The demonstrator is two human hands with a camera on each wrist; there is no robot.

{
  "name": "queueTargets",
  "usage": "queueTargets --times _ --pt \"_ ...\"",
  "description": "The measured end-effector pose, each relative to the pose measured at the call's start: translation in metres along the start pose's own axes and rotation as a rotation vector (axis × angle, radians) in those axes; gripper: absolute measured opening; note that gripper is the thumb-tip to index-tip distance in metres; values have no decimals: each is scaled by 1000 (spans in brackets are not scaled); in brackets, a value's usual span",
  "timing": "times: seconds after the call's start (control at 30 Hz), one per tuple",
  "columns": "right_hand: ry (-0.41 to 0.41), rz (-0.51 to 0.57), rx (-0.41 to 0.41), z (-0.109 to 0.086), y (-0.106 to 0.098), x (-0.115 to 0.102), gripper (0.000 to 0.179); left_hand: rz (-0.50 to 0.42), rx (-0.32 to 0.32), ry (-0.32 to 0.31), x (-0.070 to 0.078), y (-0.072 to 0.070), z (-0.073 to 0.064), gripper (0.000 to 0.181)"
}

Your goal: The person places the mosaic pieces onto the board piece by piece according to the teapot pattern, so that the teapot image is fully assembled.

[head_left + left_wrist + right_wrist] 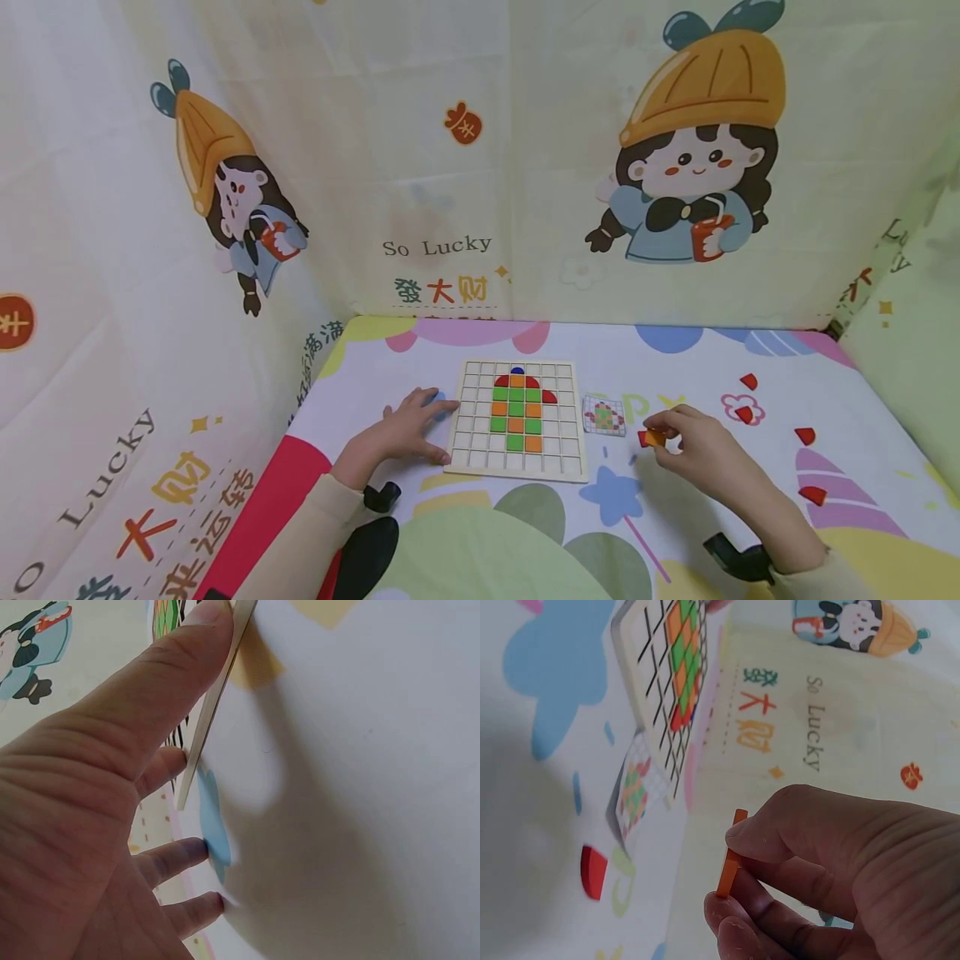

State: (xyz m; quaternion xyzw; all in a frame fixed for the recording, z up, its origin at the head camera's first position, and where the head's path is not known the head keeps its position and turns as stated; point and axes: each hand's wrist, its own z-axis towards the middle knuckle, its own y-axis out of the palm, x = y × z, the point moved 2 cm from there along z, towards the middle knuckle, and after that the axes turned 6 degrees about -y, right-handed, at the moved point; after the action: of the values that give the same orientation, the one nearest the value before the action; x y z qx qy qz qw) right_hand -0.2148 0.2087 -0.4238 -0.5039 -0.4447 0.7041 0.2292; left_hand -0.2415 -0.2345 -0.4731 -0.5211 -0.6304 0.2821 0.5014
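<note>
A wooden grid board (465, 450) lies on the table, with green, orange, red and blue tiles laid in its squares. At its left edge is my left hand (405, 429), fingers spread; the thumb (172, 664) presses on the frame in the left wrist view. My right hand (697, 446) pinches an orange tile (732, 859) between thumb and fingers, to the right of the board and above the table. Just beside that tile in the head view, a red rounded piece (594, 872) lies on the tabletop. A small pattern card (604, 415) lies against the board's right side.
Several red rounded pieces (812, 496) lie scattered on the right of the printed tablecloth (517, 533). Curtains (525, 192) with cartoon figures hang behind the table and along both sides.
</note>
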Motion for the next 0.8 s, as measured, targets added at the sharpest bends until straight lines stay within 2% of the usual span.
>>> queueTargets --times 0.17,0.27,0.43,0.63,0.8 --pt "-79 7 22 7 8 -12 28 -3 0 0 0 0 0 92" --pt "-93 8 0 12 15 -20 28 6 5 0 -1 1 1 92" --pt "-81 21 -53 22 30 -31 29 -7 -2 0 -1 2 1 92" --pt "-95 45 -75 33 46 -46 30 -5 -4 3 0 3 0 92" --pt "-61 81 -104 42 64 -57 29 -4 -4 2 0 -1 -1 93"
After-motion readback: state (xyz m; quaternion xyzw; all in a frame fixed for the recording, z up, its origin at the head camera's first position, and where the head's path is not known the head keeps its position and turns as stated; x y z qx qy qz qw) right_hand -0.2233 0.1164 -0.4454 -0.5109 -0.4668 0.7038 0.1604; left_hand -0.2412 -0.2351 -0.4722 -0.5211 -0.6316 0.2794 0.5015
